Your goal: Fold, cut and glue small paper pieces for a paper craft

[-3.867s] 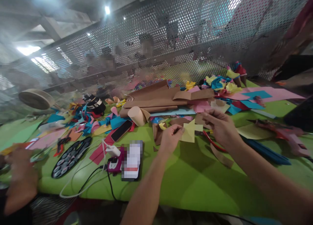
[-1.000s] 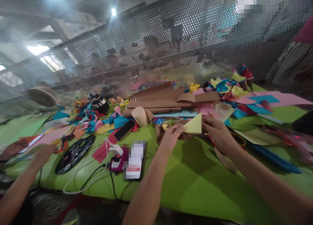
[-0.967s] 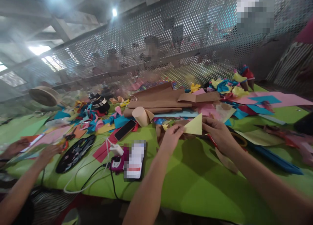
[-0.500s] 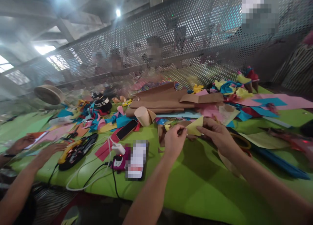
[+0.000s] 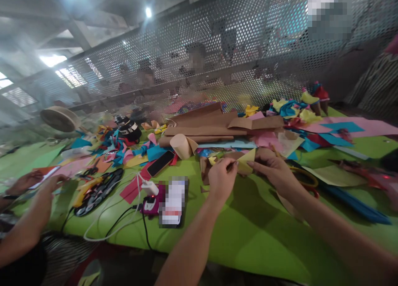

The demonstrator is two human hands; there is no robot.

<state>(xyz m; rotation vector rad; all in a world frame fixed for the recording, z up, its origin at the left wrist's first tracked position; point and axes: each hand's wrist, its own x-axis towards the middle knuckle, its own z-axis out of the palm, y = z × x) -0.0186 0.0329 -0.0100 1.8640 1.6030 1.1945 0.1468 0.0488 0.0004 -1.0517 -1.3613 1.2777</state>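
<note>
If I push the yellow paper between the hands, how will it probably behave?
The yellow paper is probably light, being small and thin. It would likely bend easily, as it looks folded. It may barely shift while the left hand and right hand pinch it.

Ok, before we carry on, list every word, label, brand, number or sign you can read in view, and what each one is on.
No text can be read anywhere in view.
Lit phone: screen pixelated, unreadable.
Black container: pale markings too small and blurred to read.
Yellow corded tool: any lettering too blurred to read.
Yellow paper: no writing visible on the side showing.
</note>
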